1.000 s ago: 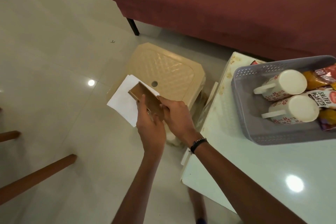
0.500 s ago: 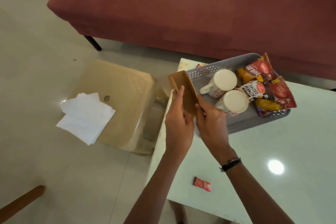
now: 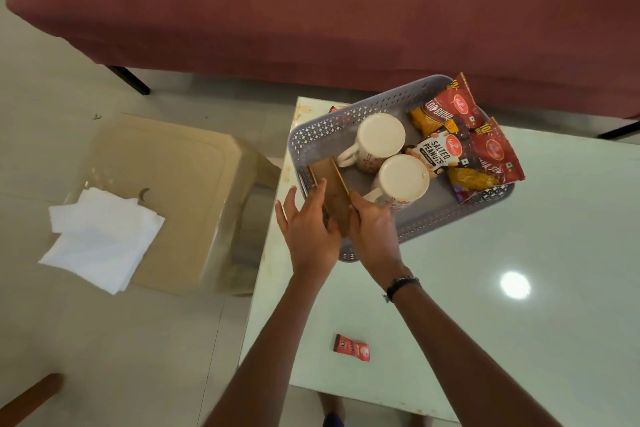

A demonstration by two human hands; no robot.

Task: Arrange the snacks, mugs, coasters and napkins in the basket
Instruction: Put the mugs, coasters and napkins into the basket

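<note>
We see a dark red sofa (image 3: pixel 346 3) across the top, and below it a pale glossy table (image 3: pixel 485 288) on the right with a beige stool (image 3: pixel 180 191) just beside its left edge. On the table's far-left corner sits a grey perforated basket (image 3: pixel 322 132). A loose pile of white napkins (image 3: pixel 100 236) lies on the stool's near-left part, overhanging its edge — well apart from the basket.

Inside the basket two white mugs (image 3: pixel 381 135) lie on their sides, one behind the other and touching, handles pointing left. The snacks (image 3: pixel 467 149) fill the right end: red and orange packets, a salted-peanuts pack against the mugs, two red packets poking over the right rim.

Both hands meet over the basket's near-left corner. The left hand (image 3: pixel 308 222) has its fingers fairly straight and spread, pressed against the left face of the brown coasters (image 3: pixel 332 184). The right hand (image 3: pixel 374 229) curls round their near end, pinching them. The coasters stand on edge, tilted, fanned slightly apart at the top — low in the basket just left of the mug handles; whether they touch the floor of it we cannot tell.

A small red sachet (image 3: pixel 351 347) lies on the table near its front edge.
</note>
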